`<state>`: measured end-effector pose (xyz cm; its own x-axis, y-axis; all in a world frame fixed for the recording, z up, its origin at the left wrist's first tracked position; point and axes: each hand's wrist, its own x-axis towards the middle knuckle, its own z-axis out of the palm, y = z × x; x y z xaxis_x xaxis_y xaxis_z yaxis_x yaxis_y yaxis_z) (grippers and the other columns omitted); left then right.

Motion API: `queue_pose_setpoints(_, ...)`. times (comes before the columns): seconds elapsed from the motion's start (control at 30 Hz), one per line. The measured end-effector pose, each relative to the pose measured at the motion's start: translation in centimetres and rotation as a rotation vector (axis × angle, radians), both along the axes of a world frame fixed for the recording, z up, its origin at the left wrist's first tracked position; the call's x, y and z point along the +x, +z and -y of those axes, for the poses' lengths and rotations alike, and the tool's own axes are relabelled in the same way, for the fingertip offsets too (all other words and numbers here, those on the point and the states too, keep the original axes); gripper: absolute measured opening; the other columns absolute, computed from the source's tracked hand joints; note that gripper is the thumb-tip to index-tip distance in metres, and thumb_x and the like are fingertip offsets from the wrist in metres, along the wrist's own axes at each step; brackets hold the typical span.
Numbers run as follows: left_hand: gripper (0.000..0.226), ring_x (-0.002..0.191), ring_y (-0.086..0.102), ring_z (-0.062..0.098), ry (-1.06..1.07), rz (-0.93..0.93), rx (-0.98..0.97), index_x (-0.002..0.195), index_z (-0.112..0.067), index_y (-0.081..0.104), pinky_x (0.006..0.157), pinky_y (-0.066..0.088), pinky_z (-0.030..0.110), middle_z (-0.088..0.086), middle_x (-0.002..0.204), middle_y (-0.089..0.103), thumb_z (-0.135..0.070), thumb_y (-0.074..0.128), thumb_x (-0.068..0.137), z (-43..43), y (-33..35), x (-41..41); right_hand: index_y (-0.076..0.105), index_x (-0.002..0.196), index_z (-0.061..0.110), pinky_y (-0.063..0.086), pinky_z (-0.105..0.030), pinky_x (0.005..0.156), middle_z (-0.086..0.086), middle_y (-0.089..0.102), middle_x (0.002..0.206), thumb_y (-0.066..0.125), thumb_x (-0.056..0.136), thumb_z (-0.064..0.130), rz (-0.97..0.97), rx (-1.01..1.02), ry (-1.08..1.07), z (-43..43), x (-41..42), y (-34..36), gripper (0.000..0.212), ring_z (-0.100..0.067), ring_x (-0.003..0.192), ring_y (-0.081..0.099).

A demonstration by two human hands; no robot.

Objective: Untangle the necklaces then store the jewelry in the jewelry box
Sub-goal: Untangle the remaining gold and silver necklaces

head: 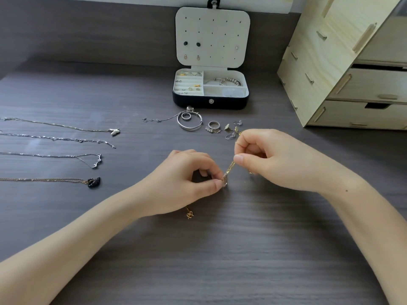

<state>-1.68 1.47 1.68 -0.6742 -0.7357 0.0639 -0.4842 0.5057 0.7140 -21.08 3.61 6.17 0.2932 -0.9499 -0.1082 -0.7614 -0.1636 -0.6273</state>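
Both hands work over the grey wood-grain desk (242, 249), sharing a short stretch of gold chain (229, 168) held taut just above it. The left hand (187, 183) pinches the lower end of the stretch, where the links bunch into a small knot, between thumb and forefinger. The right hand (277, 159) pinches the upper end the same way, its other fingers (246, 148) curled in. A gold clasp (189, 214) lies on the desk below the left palm. Whether it joins the chain cannot be told. At the left edge four necklaces lie stretched out in parallel, well apart: the white-pendant necklace (114, 131), a plain silver necklace (66, 138), a branch-pendant necklace (95, 161) and a black swan necklace (93, 182). The jewelry box (210, 102) stands open at the back of the desk, lid upright. A silver bangle (189, 123), a ring (213, 124) and loose earrings (231, 129) lie in front of it. A wooden drawer unit (341, 84) stands to the right.
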Motion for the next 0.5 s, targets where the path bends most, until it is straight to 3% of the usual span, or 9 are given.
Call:
queue_pose_setpoints(0.1, 0.011, 0.088, 0.051, 0.005, 0.026, 0.001, 0.091, 0.073, -0.039, 0.062, 0.087, 0.028, 0.012, -0.017, 0.082, 0.063, -0.048, 0.055, 0.074, 0.0, 0.2, 0.0, 0.058, 0.081, 0.026, 0.035, -0.016, 0.057, 0.008, 0.058, 0.070, 0.057, 0.089, 0.021, -0.077, -0.090, -0.013, 0.0, 0.1, -0.4, 0.009, -0.002, 0.064, 0.049)
queue_pose_setpoints(0.3, 0.029, 0.086, 0.052, 0.006, 0.068, -0.090, 0.233, 0.076, -0.038, 0.065, 0.077, 0.038, 0.023, -0.006, 0.079, 0.063, -0.058, 0.049, 0.062, 0.2, 0.0, 0.0, 0.065, 0.085, 0.030, 0.035, -0.011, 0.064, 0.017, 0.054, 0.081, 0.063, 0.085, 0.025, -0.079, -0.135, 0.017, -0.4, 0.6, -0.6, 0.005, -0.004, 0.080, 0.052)
queue_pose_setpoints(0.5, 0.029, 0.091, 0.053, 0.012, 0.109, -0.116, 0.274, 0.072, -0.035, 0.065, 0.086, 0.042, 0.032, -0.003, 0.083, 0.063, -0.057, 0.050, 0.061, 0.1, -0.1, -0.1, 0.068, 0.076, 0.031, 0.038, -0.015, 0.065, 0.020, 0.055, 0.072, 0.065, 0.079, 0.030, -0.036, -0.148, 0.040, -0.8, 1.2, -0.4, 0.005, -0.003, 0.076, 0.051)
